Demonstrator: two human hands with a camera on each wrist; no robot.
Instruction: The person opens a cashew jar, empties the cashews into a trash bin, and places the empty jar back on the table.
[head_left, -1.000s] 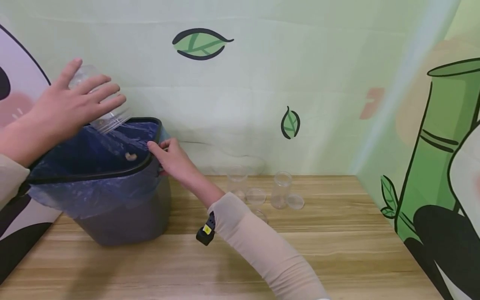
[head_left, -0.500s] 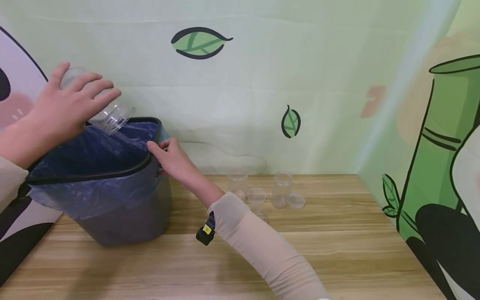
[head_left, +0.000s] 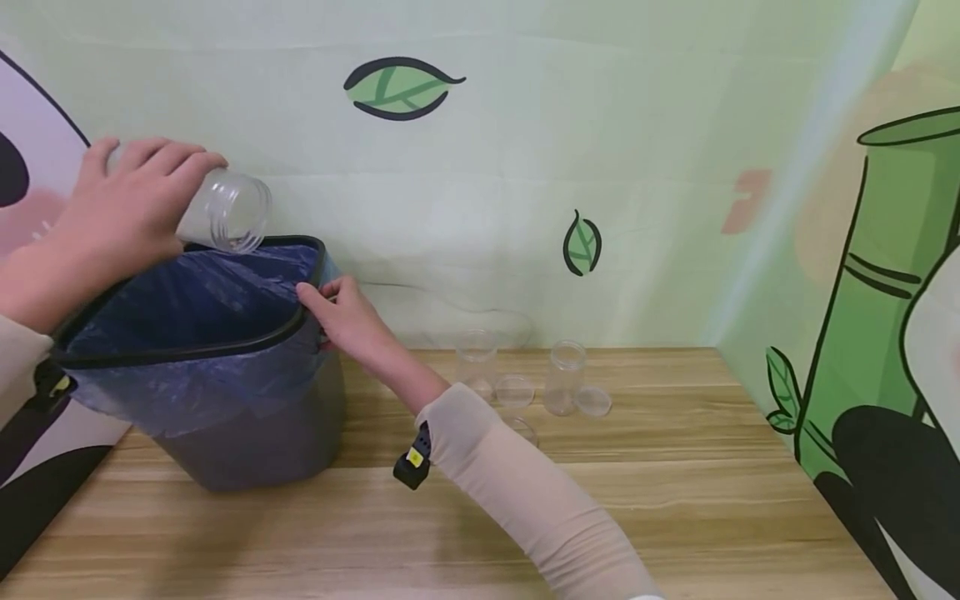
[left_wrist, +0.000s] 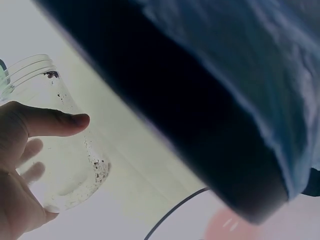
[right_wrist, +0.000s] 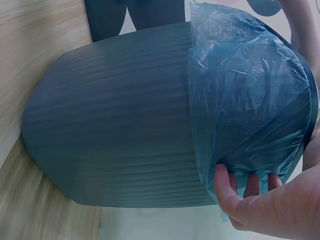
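Observation:
My left hand point(head_left: 123, 212) grips a clear plastic jar point(head_left: 238, 212) above the trash can point(head_left: 262, 446). The jar lies tilted, its threaded open mouth toward the right, over the far side of the can's opening. Dark specks point(left_wrist: 101, 170) cling to the inside of its wall in the left wrist view, with a darker clump near the neck. A blue bag point(head_left: 217, 396) lines the can and folds over its black rim. At the right end of that rim, my right hand point(head_left: 348, 321) holds the can's edge, fingers against the outer fold of the bag in the right wrist view.
On the wooden table point(head_left: 420, 533), two clear jars, one upright jar point(head_left: 564, 392) and another jar point(head_left: 476, 367), stand near the back wall. Clear round lids point(head_left: 593, 402) lie beside them. A printed backdrop point(head_left: 487, 142) rises directly behind the table.
The left hand has turned the jar from mouth-down to nearly level, raising its mouth. A pale bit seen falling within the can's opening is out of sight. My right hand stays put.

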